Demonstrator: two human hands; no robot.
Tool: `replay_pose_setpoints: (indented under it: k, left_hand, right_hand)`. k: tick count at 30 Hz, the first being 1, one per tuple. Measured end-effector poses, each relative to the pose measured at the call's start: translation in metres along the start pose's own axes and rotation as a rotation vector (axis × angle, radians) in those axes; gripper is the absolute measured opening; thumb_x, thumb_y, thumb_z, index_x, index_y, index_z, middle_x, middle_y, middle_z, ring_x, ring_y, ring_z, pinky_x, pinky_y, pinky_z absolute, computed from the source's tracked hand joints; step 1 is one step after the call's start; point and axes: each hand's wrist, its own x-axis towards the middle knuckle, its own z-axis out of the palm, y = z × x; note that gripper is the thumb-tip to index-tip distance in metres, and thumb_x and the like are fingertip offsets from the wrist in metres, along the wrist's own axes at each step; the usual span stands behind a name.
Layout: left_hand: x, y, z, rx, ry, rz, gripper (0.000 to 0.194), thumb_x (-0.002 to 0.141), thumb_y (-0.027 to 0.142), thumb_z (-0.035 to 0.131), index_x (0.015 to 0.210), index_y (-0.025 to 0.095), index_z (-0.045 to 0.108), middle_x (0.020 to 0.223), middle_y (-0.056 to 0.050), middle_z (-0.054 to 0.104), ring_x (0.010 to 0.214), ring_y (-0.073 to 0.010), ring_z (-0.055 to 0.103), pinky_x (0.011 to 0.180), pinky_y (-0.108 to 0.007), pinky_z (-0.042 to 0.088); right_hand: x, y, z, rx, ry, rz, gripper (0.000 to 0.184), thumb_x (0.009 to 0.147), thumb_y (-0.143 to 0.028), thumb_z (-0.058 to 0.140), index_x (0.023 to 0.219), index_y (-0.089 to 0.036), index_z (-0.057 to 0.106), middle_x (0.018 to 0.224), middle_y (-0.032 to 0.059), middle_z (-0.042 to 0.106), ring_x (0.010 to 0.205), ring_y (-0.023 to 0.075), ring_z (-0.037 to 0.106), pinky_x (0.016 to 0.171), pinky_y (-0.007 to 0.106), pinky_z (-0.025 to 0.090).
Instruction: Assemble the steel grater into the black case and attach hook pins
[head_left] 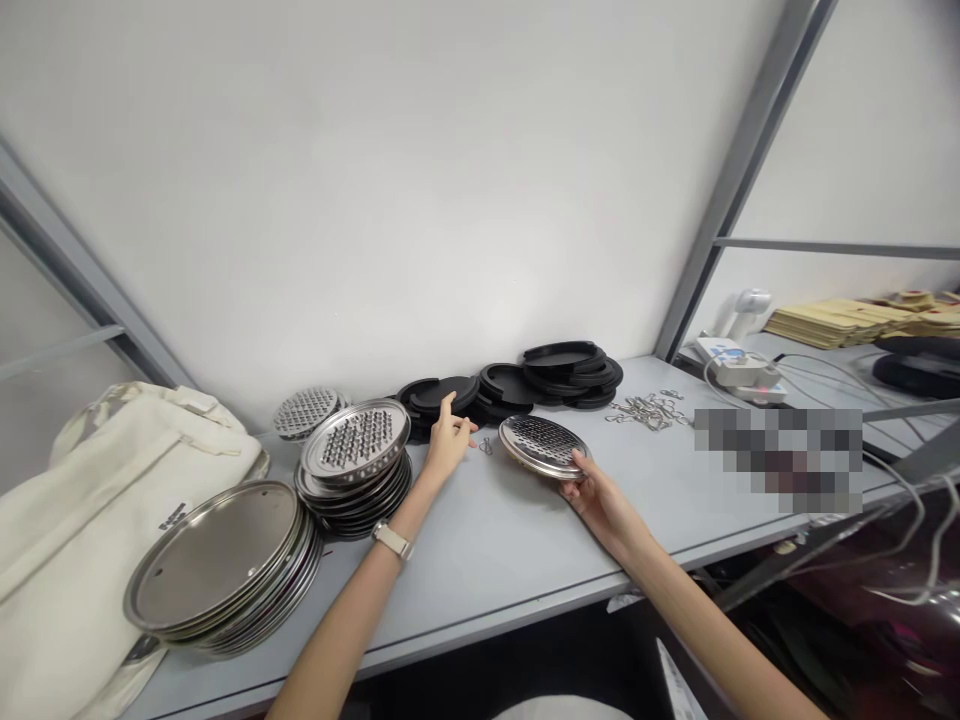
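My right hand (600,498) grips a round metal grater disc (546,445) by its near right edge, thumb on top, holding it above the table. Over by the black plastic rings (444,394), my left hand (448,440) has its fingers apart with nothing visible in them; whether a fingertip touches a ring I cannot tell. A small wire clip (486,446) lies just right of that hand. Left of my wrist stands a stack of round grater discs (356,440), the top one tilted. Smooth round metal plates (225,550) are piled nearer to me.
Loose wire clips (651,412) lie in a heap at the right, past more stacked black rings (574,372). A cream canvas bag (82,520) covers the left end. White devices with cables (739,365) sit far right, between grey metal frame posts (742,180).
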Motion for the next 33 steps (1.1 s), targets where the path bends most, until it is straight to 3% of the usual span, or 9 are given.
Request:
replay_pose_setpoints:
  k: [11,17,23,33]
  left_hand:
    - [0.012,-0.005,0.004,-0.002,0.014,0.001,0.042,0.084,0.021,0.048,0.123,0.017,0.033,0.079,-0.003,0.066,0.05,-0.0107,0.059,0.046,-0.018,0.038]
    - [0.01,-0.006,0.006,-0.083,0.08,0.02,0.034,0.083,0.026,0.052,0.112,0.019,0.038,0.075,-0.003,0.068,0.051,-0.0113,0.059,0.049,-0.019,0.041]
    - [-0.008,0.005,0.005,-0.18,0.116,-0.037,0.032,0.082,0.031,0.054,0.109,0.019,0.04,0.082,-0.006,0.068,0.067,-0.0148,0.064,0.054,-0.02,0.045]
    - [-0.058,0.042,-0.01,-0.369,-0.017,-0.064,0.03,0.086,0.037,0.047,0.11,0.019,0.043,0.085,-0.007,0.068,0.078,-0.0178,0.064,0.065,-0.026,0.046]
  right_hand:
    - [0.002,0.002,0.0,0.082,0.019,0.04,0.021,0.073,-0.036,0.07,0.069,-0.019,0.058,0.062,-0.0024,0.053,0.05,0.0086,0.043,0.045,0.022,0.044]
    - [0.001,0.0,0.002,0.107,0.023,0.066,0.022,0.07,-0.035,0.073,0.068,-0.017,0.06,0.061,-0.0036,0.054,0.05,0.0058,0.044,0.047,0.017,0.044]
    - [0.001,0.001,0.001,0.12,0.026,0.068,0.021,0.071,-0.034,0.073,0.069,-0.017,0.061,0.062,-0.0038,0.055,0.049,0.0055,0.044,0.046,0.017,0.043]
    - [0.0,-0.001,0.003,0.149,0.027,0.053,0.017,0.073,-0.031,0.071,0.071,-0.018,0.06,0.066,-0.0038,0.054,0.05,0.0058,0.043,0.046,0.018,0.044]
